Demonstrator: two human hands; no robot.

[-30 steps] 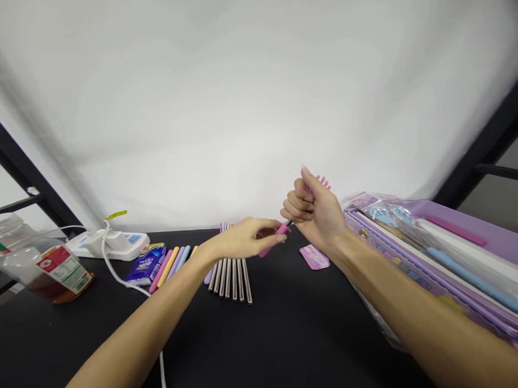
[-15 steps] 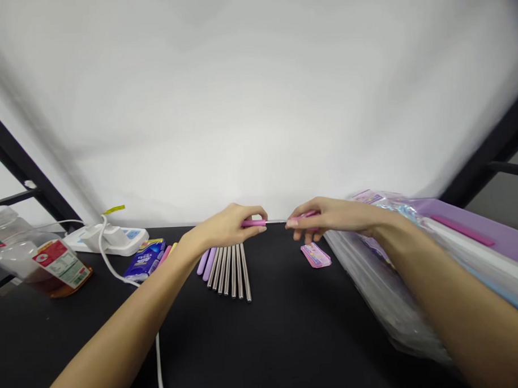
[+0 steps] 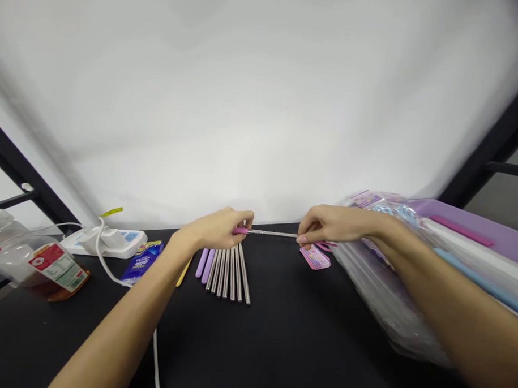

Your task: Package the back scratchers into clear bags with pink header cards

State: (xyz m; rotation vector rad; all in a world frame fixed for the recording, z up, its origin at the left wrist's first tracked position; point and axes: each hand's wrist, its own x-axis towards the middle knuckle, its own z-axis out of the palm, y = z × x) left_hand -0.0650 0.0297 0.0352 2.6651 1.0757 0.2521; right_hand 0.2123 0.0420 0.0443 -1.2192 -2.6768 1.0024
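Between my two hands stretches a thin silver telescopic rod (image 3: 272, 233) with a pink handle (image 3: 240, 231). My left hand (image 3: 220, 226) is closed around the handle. At the rod's other end, the fingers of my right hand (image 3: 317, 226) pinch the tip, where a pink looped piece (image 3: 326, 246) shows below them. A small stack of pink printed cards (image 3: 315, 257) lies on the black table just under my right hand. Below my left hand, several metal tubes (image 3: 233, 274) lie fanned out, alongside two purple sticks (image 3: 207, 266) and a yellow one (image 3: 183, 272).
To the left are a blue packet (image 3: 143, 261), a white power strip (image 3: 127, 244) with a cable, and a clear bottle (image 3: 44, 264) tilted over. Clear plastic bags (image 3: 372, 286) and a purple tray (image 3: 459, 215) fill the right side. A white wall stands behind.
My hands have moved apart, and much more of the silver rod shows between them. My right hand has come down a little, nearer the cards.
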